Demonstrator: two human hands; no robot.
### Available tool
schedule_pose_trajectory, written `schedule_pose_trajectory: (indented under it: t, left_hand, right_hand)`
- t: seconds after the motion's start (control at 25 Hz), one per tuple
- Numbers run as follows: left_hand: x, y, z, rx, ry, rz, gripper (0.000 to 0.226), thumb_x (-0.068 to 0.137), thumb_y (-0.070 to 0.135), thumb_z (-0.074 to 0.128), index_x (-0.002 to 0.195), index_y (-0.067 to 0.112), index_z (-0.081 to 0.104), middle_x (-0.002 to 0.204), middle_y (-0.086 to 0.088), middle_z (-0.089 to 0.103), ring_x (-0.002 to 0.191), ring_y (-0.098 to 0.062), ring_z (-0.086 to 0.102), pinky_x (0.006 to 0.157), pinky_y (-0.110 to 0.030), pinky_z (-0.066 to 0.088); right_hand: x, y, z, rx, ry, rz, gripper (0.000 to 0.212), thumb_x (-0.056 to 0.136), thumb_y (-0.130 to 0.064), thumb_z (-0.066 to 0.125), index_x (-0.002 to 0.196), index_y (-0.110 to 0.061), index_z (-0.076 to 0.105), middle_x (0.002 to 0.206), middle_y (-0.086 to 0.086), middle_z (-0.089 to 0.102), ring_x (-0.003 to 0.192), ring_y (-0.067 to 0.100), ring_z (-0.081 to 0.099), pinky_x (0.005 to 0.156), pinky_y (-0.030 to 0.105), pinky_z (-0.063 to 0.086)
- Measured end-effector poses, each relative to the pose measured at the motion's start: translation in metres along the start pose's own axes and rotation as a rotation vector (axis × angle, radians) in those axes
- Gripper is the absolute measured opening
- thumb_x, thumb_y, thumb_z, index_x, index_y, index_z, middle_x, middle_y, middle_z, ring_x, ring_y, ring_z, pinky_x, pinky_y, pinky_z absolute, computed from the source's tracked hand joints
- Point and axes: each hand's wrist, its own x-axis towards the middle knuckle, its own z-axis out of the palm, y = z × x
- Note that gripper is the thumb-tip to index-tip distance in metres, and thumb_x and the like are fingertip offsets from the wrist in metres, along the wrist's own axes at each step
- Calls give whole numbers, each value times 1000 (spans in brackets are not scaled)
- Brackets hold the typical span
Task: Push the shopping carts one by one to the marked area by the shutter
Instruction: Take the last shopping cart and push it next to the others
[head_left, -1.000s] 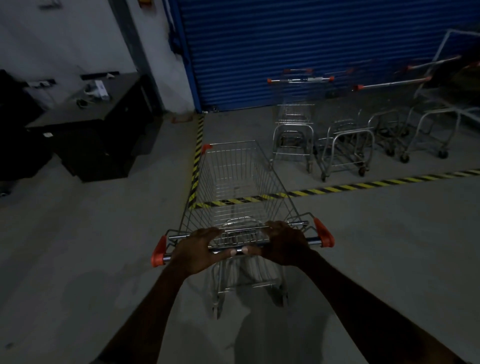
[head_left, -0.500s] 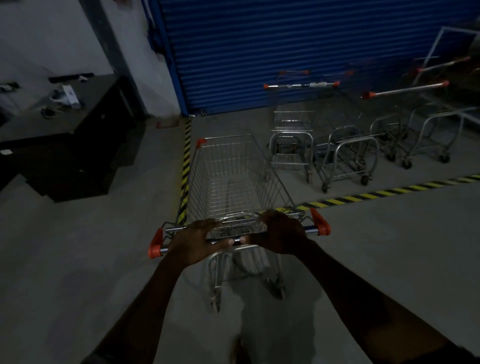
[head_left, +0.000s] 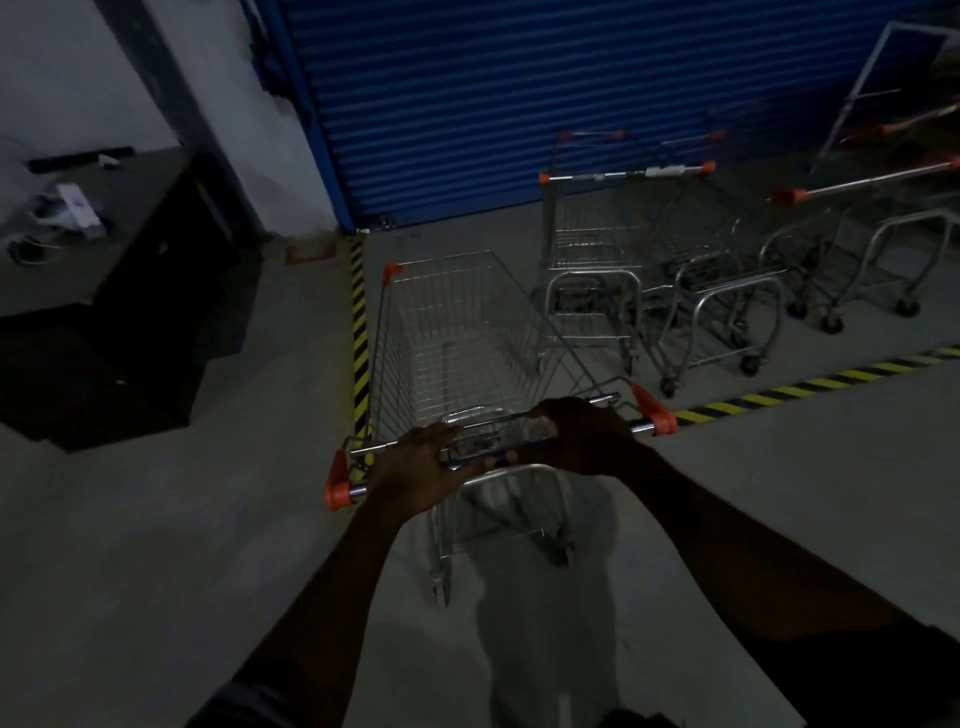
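Observation:
A wire shopping cart (head_left: 457, 332) with orange handle ends stands in front of me, its basket lying inside the yellow-black floor tape (head_left: 358, 332). My left hand (head_left: 421, 470) grips the handle bar left of centre. My right hand (head_left: 582, 434) grips the same bar right of centre. The blue shutter (head_left: 519, 93) rises just beyond the cart's front. To the right, several parked carts (head_left: 592, 249) stand in a row inside the taped area.
A dark cabinet (head_left: 119, 291) with small items on top stands at the left, against a white wall. A second tape line (head_left: 810, 387) runs along the floor to the right. Bare concrete floor lies to my left and right.
The cart has rolled forward over the tape line, closer to the shutter and beside the parked carts. Both hands stayed on the handle.

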Motion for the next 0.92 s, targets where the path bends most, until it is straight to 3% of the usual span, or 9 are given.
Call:
schedule_pose_trajectory:
  t: [0.16, 0.32, 0.48, 0.64, 0.76, 0.92]
  left_hand:
    - [75, -29, 10, 26, 20, 30, 100, 72, 99, 24, 138, 33, 60, 145, 3, 58, 131, -24, 55, 106, -43, 48]
    - [151, -58, 18, 41, 82, 26, 80, 79, 91, 40, 133, 35, 61, 138, 4, 62, 125, -24, 60, 98, -42, 53]
    - [229, -87, 22, 29, 49, -11, 86, 79, 94, 36, 137, 36, 58, 143, 7, 58, 130, -19, 55, 104, -38, 49]
    - [296, -109, 18, 37, 136, -10, 79, 80, 88, 47, 133, 32, 63, 138, 4, 62, 125, -20, 60, 98, -34, 52]
    - [341, -129, 15, 40, 158, -8, 73, 81, 84, 55, 131, 31, 65, 135, 3, 65, 121, -21, 63, 93, -35, 54]
    - [400, -172, 11, -6, 106, -20, 80, 79, 89, 47, 134, 33, 63, 139, 6, 61, 125, -19, 59, 99, -36, 53]
  right_hand:
    - [82, 8, -22, -24, -47, -10, 111, 60, -105, 45, 153, -43, 34, 160, -4, 40, 146, 24, 39, 118, 45, 34]
    - [169, 15, -37, -70, -30, -74, 105, 67, -102, 43, 152, -41, 40, 160, -7, 40, 147, 21, 36, 119, 43, 29]
    - [258, 24, -52, -127, -15, -128, 102, 70, -99, 42, 153, -41, 41, 161, -9, 38, 149, 17, 33, 121, 41, 25]
    - [339, 25, -72, -147, -63, -156, 103, 71, -98, 38, 156, -39, 36, 165, -7, 31, 152, 18, 26, 125, 45, 20]
    - [397, 23, -80, -159, -92, -177, 100, 76, -96, 40, 157, -38, 32, 166, -5, 29, 152, 21, 25, 123, 47, 20]
    - [467, 18, -80, -178, -37, -221, 113, 65, -105, 20, 155, -38, 36, 164, -3, 35, 150, 23, 31, 121, 51, 28]
